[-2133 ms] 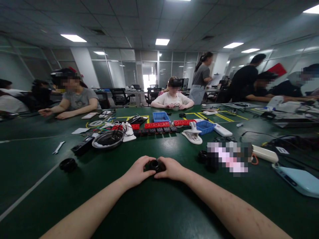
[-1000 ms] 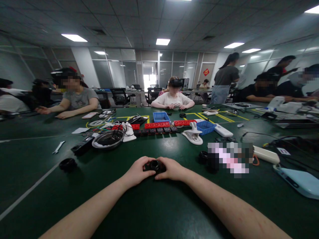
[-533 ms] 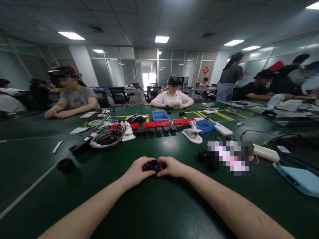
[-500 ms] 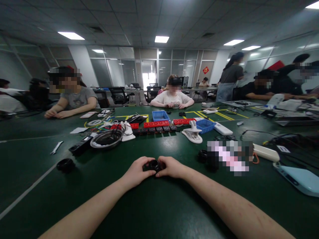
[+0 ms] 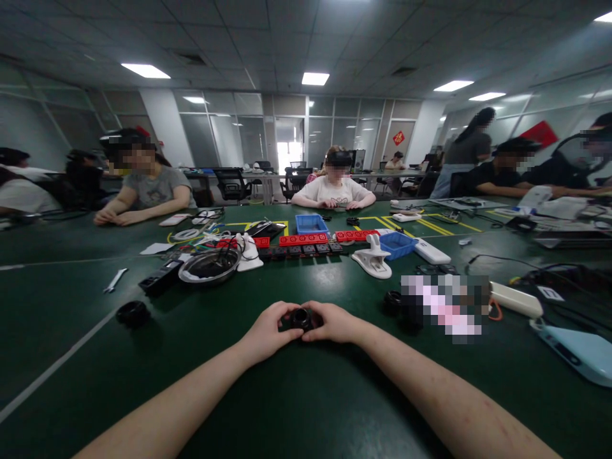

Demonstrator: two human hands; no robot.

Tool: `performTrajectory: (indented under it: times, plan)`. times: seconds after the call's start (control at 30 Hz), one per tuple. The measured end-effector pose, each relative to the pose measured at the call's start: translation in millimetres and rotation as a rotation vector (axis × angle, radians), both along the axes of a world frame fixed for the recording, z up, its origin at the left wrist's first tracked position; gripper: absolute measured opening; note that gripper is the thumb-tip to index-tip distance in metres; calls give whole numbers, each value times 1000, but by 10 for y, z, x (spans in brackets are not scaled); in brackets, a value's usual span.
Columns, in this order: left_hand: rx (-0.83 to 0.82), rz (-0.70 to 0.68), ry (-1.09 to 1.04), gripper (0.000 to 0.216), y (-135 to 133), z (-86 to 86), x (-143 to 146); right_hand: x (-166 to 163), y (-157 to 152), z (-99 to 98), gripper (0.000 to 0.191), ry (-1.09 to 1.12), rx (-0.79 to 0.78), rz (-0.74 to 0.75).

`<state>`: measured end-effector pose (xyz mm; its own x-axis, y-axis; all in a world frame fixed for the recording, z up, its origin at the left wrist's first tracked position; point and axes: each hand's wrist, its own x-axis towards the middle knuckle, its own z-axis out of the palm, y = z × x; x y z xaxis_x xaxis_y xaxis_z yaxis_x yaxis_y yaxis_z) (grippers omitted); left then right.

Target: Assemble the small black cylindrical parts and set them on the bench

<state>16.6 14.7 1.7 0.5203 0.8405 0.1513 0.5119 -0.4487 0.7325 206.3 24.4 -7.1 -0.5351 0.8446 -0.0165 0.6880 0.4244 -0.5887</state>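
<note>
Between my two hands is a black round part (image 5: pixel 301 318) with a hole through its middle, its opening facing up. My left hand (image 5: pixel 271 331) is closed on its left side, thumb at the near edge and fingers curled behind. On the opposite side, my right hand (image 5: pixel 333 322) grips the same part, with its thumb close to the left one. The fingers hide much of the part's sides. A similar black round piece (image 5: pixel 132 313) lies on the green table to the left, and another black piece (image 5: pixel 393 302) lies to the right.
Beyond my hands are a metal bowl (image 5: pixel 210 268), red strips (image 5: pixel 302 240), a white clamp stand (image 5: pixel 373 260) and blue trays (image 5: pixel 310 224). A wrench (image 5: pixel 115 280) lies left; a light-blue device (image 5: pixel 576 350) lies right. A person in white (image 5: pixel 333 191) sits opposite.
The black part appears turned between my fingers, its round body now showing more plainly. Both hands stay nearly in place around it. The whole view has shifted slightly.
</note>
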Motion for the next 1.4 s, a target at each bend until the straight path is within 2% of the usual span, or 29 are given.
performTrajectory:
  times: [0.1, 0.2, 0.3, 0.4, 0.5, 0.63, 0.77, 0.9, 1.03, 1.17, 1.27, 1.33, 1.4]
  plan:
    - [-22, -58, -2, 35, -11, 37, -6, 54, 36, -3, 39, 61, -100, 110]
    - [-19, -66, -7, 35, -17, 35, -6, 48, 29, -9, 33, 73, -111, 99]
    - [-15, -25, -5, 34, -24, 14, 7, -4, -5, -17, 37, 14, -64, -2]
    - [-10, 83, 1, 33, -35, -23, 43, -101, -49, -43, 44, -101, 50, -147]
    - [20, 193, -16, 31, -46, -78, 91, -218, -90, -82, 42, -211, 172, -284]
    - [56, 252, -42, 30, -47, -137, 119, -300, -118, -94, 38, -302, 225, -333]
    - [75, 203, -37, 35, -17, -158, 70, -206, -78, -65, 49, -209, 169, -250]
    - [113, 234, -33, 50, 34, -168, 8, -14, 17, -9, 58, 101, -11, -58]
    - [132, 181, -14, 37, 57, -140, -7, 101, 74, 57, 55, 284, -236, 52]
    - [128, 43, 0, 30, 53, -70, -17, 94, 77, 80, 65, 286, -290, 71]
    - [106, -56, 4, 31, 64, -34, -37, 57, 88, 59, 49, 235, -267, 128]
    - [83, -82, 1, 32, 77, -27, -47, 36, 101, 35, 33, 216, -233, 144]
    - [72, -82, -4, 32, 87, -30, -47, 22, 110, 15, 29, 210, -175, 126]
